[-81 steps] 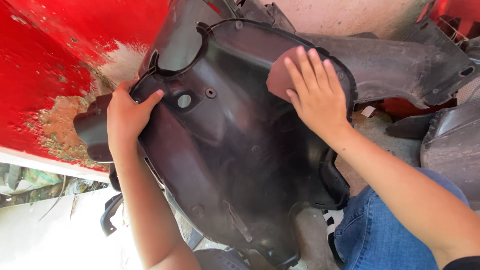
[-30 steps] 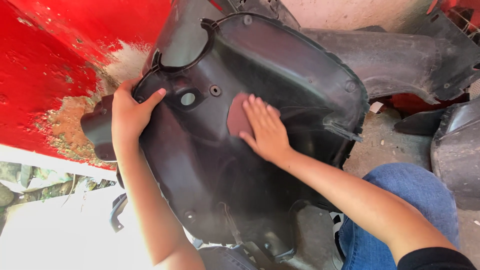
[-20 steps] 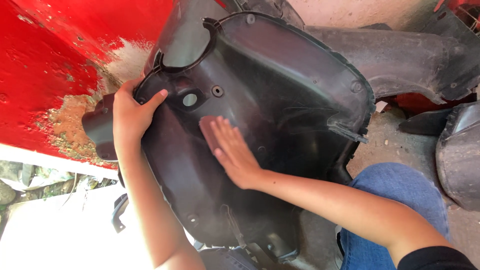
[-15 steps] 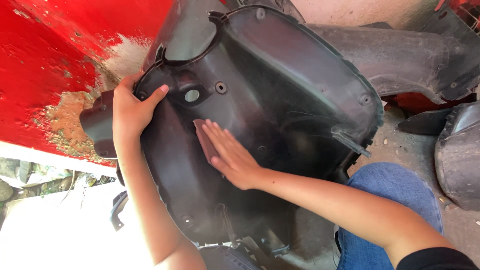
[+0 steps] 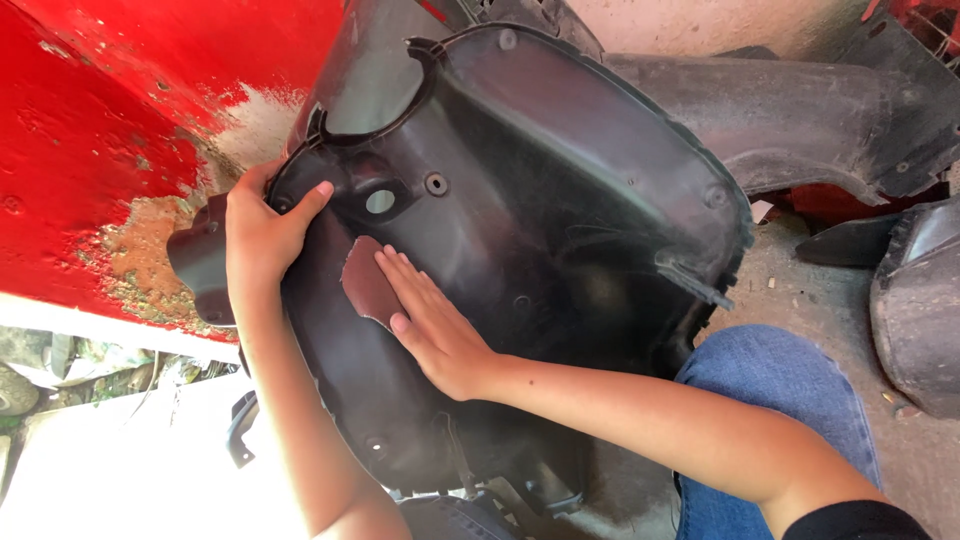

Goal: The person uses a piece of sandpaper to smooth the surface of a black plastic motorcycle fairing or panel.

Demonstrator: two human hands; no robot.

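A large black plastic body panel (image 5: 560,200) with round holes and a curved rim stands tilted in front of me. My left hand (image 5: 262,225) grips its left edge, thumb hooked over the rim near a round hole. My right hand (image 5: 430,325) lies flat on the panel's inner surface, fingers together, pressing a small reddish-brown sheet of sandpaper (image 5: 365,280) against it. The sheet sticks out to the left of my fingertips.
A red painted surface (image 5: 110,130) with a worn, rusty patch fills the upper left. More black plastic panels (image 5: 800,110) lie at the upper right and right edge (image 5: 920,310). My blue-jeaned knee (image 5: 790,400) is at the lower right, over dusty concrete ground.
My right hand has slid the sandpaper from the panel's upper right across to the lower left, near my left hand. The left hand has kept its grip on the rim.
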